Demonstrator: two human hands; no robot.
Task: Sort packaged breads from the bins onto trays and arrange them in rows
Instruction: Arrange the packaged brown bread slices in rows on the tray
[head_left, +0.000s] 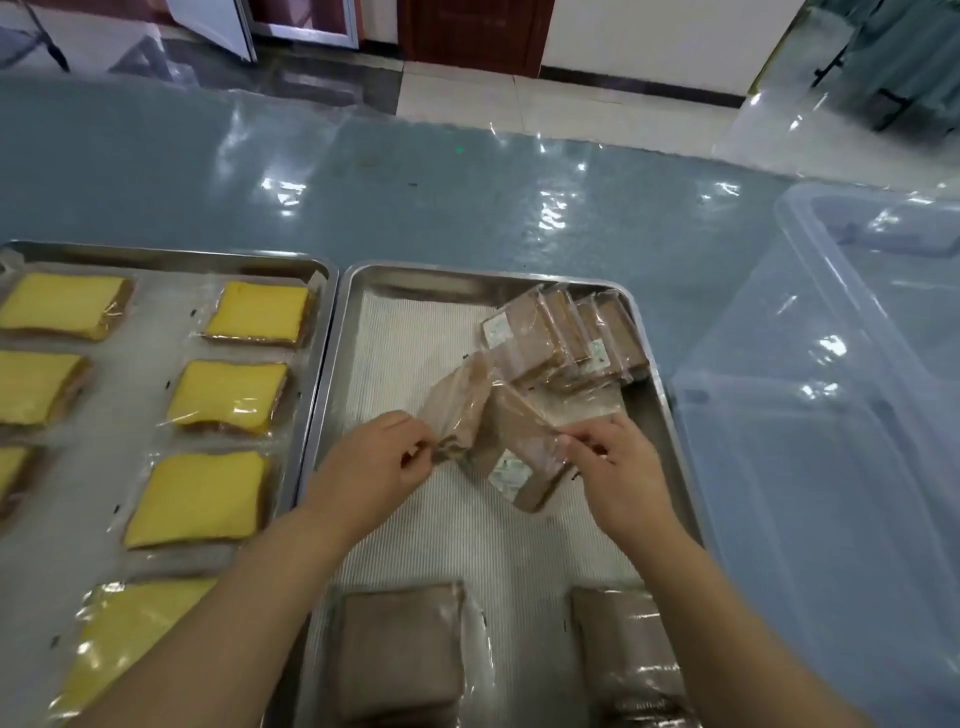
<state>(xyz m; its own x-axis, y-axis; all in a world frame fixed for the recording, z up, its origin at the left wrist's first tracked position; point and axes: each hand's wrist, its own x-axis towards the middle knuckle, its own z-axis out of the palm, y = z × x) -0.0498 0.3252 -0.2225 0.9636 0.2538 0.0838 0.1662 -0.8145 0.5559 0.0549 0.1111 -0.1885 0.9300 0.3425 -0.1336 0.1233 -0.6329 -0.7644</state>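
Bread-pack labels (510, 470) too blurred to read

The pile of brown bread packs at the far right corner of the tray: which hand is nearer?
Right. The right hand is just below the pile of brown bread packs, pinching a brown pack. The left hand holds another pack's wrapper, farther down-left.

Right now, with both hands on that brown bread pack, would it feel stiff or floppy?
Probably soft. The brown pack hangs tilted between the left hand and right hand, and its clear wrapper crinkles where it is pinched. It looks light, since fingertips alone seem to carry it. The glossy film may be a little slippery.
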